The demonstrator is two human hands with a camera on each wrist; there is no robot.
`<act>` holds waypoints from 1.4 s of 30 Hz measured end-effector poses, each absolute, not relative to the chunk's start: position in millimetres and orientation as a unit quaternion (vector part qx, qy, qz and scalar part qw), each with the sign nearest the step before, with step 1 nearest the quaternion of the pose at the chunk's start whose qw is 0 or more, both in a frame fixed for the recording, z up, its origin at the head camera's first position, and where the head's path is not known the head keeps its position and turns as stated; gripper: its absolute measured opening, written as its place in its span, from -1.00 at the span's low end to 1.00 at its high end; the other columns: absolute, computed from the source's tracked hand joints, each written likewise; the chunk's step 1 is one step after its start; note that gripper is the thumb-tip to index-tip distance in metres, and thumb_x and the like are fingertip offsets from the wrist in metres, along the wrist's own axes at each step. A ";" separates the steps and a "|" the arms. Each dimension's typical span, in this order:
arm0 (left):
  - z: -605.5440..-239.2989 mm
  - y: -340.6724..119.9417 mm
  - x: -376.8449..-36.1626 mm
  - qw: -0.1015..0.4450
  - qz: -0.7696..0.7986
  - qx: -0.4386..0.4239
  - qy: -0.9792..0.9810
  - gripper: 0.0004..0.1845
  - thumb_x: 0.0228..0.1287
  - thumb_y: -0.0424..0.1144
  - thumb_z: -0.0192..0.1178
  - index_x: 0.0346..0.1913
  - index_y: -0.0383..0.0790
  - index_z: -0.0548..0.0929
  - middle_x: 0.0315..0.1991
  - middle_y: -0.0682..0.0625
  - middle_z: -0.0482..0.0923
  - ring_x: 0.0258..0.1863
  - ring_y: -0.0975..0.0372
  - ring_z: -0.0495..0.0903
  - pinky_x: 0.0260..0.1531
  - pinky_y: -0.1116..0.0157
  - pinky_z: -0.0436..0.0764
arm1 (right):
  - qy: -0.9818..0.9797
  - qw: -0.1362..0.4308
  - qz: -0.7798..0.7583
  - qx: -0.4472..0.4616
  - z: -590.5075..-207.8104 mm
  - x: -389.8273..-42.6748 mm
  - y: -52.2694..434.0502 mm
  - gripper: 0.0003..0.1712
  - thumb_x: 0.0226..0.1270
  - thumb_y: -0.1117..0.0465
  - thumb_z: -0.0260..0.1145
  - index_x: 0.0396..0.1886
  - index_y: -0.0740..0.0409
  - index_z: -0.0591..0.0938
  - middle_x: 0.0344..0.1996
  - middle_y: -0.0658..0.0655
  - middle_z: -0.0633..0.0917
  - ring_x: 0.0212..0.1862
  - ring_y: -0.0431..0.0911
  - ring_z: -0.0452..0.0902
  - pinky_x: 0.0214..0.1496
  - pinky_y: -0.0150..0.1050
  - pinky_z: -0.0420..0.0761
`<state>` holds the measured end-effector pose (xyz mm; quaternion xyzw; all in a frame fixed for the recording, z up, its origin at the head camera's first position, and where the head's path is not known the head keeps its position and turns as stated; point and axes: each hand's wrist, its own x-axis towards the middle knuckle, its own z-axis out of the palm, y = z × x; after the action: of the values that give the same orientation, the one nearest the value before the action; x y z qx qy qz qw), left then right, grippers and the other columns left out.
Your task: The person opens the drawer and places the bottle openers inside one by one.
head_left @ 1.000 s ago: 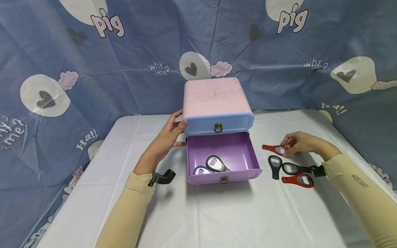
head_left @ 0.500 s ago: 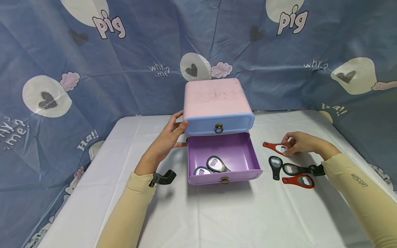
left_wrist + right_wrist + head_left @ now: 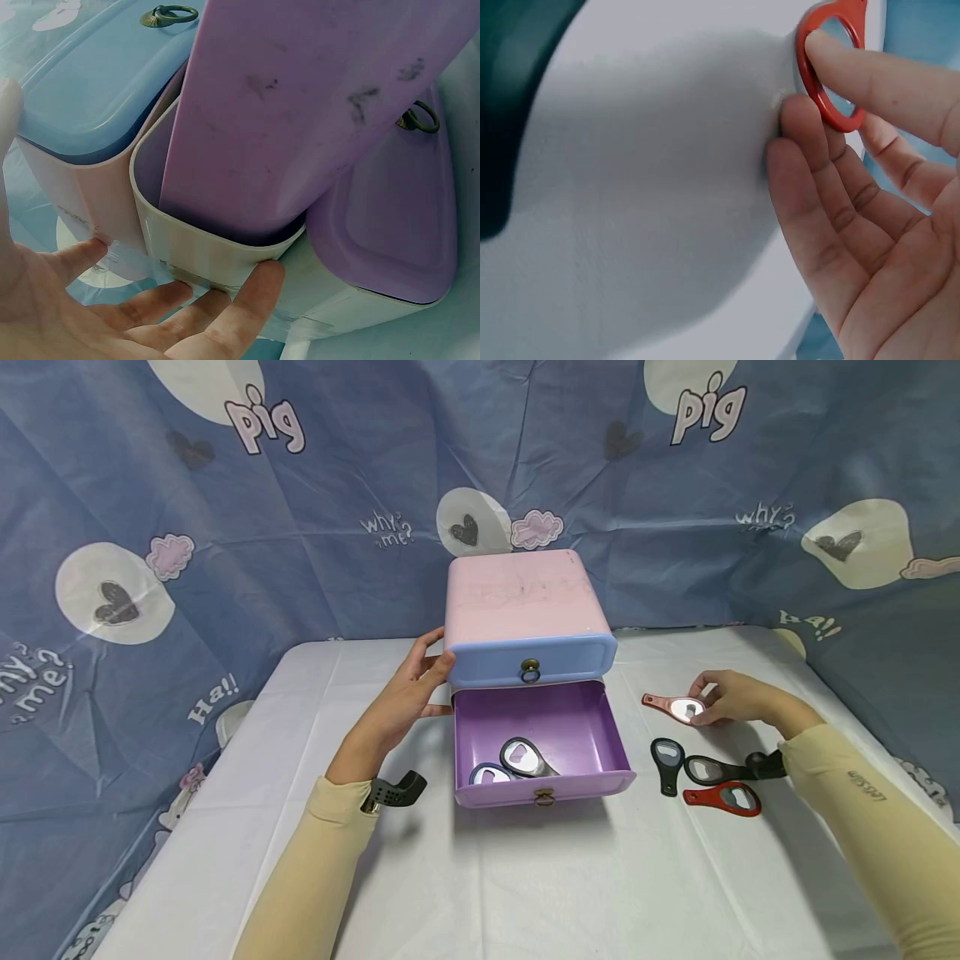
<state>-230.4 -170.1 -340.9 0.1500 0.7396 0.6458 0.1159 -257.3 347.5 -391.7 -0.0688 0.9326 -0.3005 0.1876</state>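
At the right of the head view my right hand (image 3: 738, 700) pinches a red bottle opener (image 3: 651, 700) by its ring end, its handle pointing left. The right wrist view shows my thumb on the red ring (image 3: 804, 64) with fingers behind it. My left hand (image 3: 397, 702) rests spread fingers on the left side of a small drawer cabinet (image 3: 521, 597) with a pink top and blue upper drawer. In the left wrist view those fingers (image 3: 259, 296) touch the cabinet's side. Below, a purple drawer (image 3: 566, 718) is pulled out, holding a black bottle opener (image 3: 522, 756) and a blue-rimmed one (image 3: 489, 774).
Nearer me than the right hand lie a dark bottle opener (image 3: 667, 766), a black one (image 3: 708, 768) and another red one (image 3: 723, 797). A white cloth (image 3: 570, 893) covers the table. A printed blue curtain (image 3: 337, 527) hangs behind. Another purple drawer (image 3: 397, 217) sits closed beneath.
My right hand has moved slightly back and to the right with the red bottle opener, which has tilted and catches the light. My left hand has stayed on the cabinet.
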 end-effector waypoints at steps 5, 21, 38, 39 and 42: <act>-341.2 -170.0 -230.0 0.117 0.646 0.149 0.740 0.01 0.36 0.49 0.22 0.71 0.28 0.04 0.59 -0.24 0.17 0.60 -0.14 0.30 0.29 -0.36 0.59 | 0.919 0.196 -0.337 -0.056 -390.5 -256.4 352.5 -0.50 0.37 0.31 0.51 0.15 0.46 0.51 -0.19 0.18 0.75 -0.25 -0.18 0.62 -0.23 -0.31 0.66; -342.3 -171.3 -230.2 0.116 0.645 0.149 0.740 0.03 0.35 0.51 0.21 0.72 0.26 0.02 0.58 -0.26 0.18 0.60 -0.15 0.30 0.30 -0.35 0.58 | 0.862 0.190 -0.467 -0.040 -379.5 -249.6 360.6 -0.49 0.47 0.44 0.41 0.33 0.51 0.53 -0.28 0.04 0.73 -0.24 -0.20 0.79 -0.11 -0.26 0.84; -342.2 -171.1 -229.8 0.119 0.645 0.150 0.740 0.02 0.36 0.50 0.21 0.72 0.28 0.03 0.59 -0.24 0.17 0.59 -0.14 0.31 0.30 -0.35 0.59 | 0.856 0.143 -0.494 -0.055 -345.8 -226.2 355.0 -0.71 0.46 0.40 0.45 0.07 0.02 0.75 -0.22 0.03 0.84 -0.17 -0.24 0.81 -0.03 -0.23 0.84; -341.9 -171.1 -229.8 0.119 0.645 0.151 0.740 0.02 0.36 0.50 0.21 0.72 0.28 0.03 0.59 -0.24 0.17 0.59 -0.13 0.31 0.30 -0.35 0.59 | 0.856 0.139 -0.494 -0.057 -345.0 -224.1 354.8 -0.71 0.47 0.40 0.44 0.06 -0.01 0.75 -0.22 0.03 0.84 -0.17 -0.23 0.81 -0.03 -0.23 0.84; -340.3 -170.8 -229.7 0.118 0.646 0.153 0.739 0.01 0.37 0.49 0.21 0.72 0.28 0.03 0.58 -0.23 0.18 0.59 -0.13 0.32 0.28 -0.35 0.60 | 0.857 0.130 -0.494 -0.060 -341.4 -218.3 353.6 -0.69 0.48 0.39 0.43 0.04 -0.09 0.76 -0.24 0.01 0.81 -0.17 -0.23 0.81 -0.04 -0.24 0.84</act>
<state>-229.7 -170.8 -340.3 0.1532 0.7388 0.6455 0.1180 -218.3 353.6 -341.4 -0.0603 0.8574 -0.4943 0.1299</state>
